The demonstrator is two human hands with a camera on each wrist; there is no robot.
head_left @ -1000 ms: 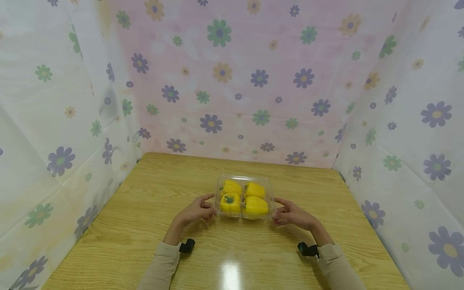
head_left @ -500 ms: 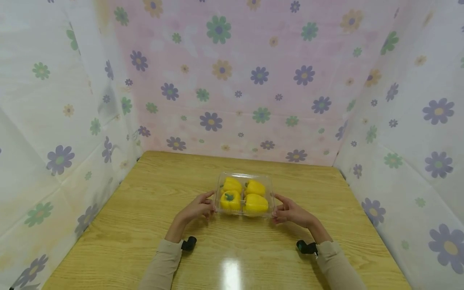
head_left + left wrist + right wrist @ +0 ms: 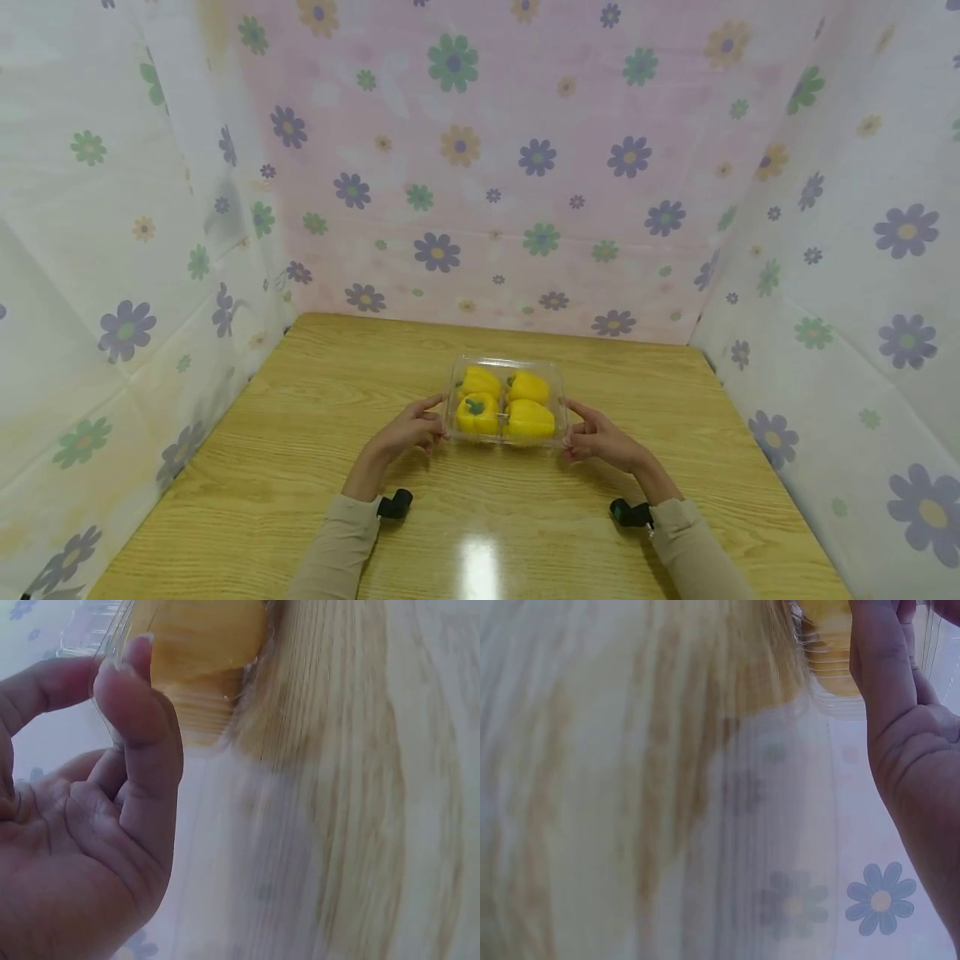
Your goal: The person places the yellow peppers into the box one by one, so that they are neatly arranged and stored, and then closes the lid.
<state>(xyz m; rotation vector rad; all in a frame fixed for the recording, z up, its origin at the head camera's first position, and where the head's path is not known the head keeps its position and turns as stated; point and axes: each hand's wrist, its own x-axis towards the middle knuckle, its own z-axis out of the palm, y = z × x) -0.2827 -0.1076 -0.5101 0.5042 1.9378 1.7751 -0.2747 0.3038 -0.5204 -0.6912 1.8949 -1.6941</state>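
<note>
A clear plastic container (image 3: pixel 502 362) holds several yellow bell peppers (image 3: pixel 529 419), one with its green stem facing up. My left hand (image 3: pixel 405 435) grips the container's left side, thumb at the near corner and forefinger farther along the side. On the opposite side, my right hand (image 3: pixel 609 443) holds it in much the same way. Through the left wrist view, the thumb and fingers (image 3: pixel 139 712) pinch the thin clear edge, with yellow pepper (image 3: pixel 199 637) showing behind. In the right wrist view, the ribbed container wall (image 3: pixel 836 694) meets the fingers, whose tips are partly cut off.
The wooden table (image 3: pixel 337 358) carries the container near its middle. Flower-patterned cloth (image 3: pixel 487 167) hangs at the back and on both sides. Black wrist cameras sit at the left cuff (image 3: pixel 395 504) and right cuff (image 3: pixel 632 513).
Both hands and the container have shifted slightly away from me across the table, mostly in the first half second. The hold on its two sides looks the same.
</note>
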